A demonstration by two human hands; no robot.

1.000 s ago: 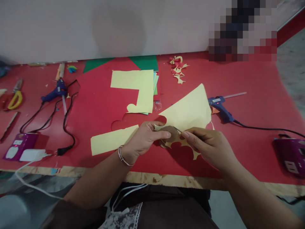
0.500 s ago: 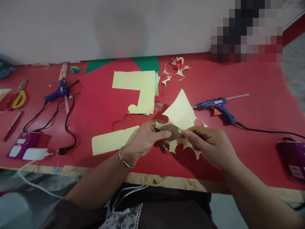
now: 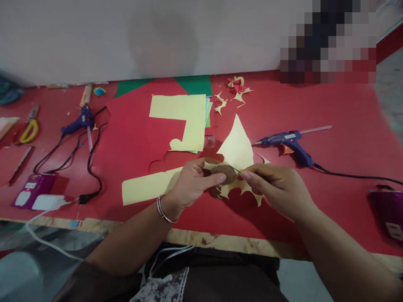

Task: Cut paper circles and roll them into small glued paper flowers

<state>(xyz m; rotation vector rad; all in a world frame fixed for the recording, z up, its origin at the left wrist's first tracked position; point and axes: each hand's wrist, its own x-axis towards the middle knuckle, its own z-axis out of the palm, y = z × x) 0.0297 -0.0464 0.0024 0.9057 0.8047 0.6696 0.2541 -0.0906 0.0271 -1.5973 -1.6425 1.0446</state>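
My left hand (image 3: 197,180) pinches a brown round disc (image 3: 229,175) against a pale yellow sheet of paper (image 3: 236,142), thumb on top and fingers underneath. Scalloped bites are cut out of the sheet's lower edge. In my right hand (image 3: 273,186) a thin dark stick-like tool (image 3: 234,169) is gripped between thumb and fingers, its point at the disc's rim. Whether it is a pencil or another tool I cannot tell. A long yellow strip of paper (image 3: 147,186) lies partly under my left hand.
A blue glue gun (image 3: 283,142) lies to the right, its cord running to a purple box (image 3: 387,214). Another glue gun (image 3: 78,119), yellow-handled pliers (image 3: 30,128) and a purple socket box (image 3: 33,191) are at left. Paper scraps (image 3: 239,90) and an L-shaped yellow sheet (image 3: 195,113) lie behind.
The yellow sheet has turned slightly, its peak shifting left. Both hands keep nearly the same place and grip, and the view has shifted a little.
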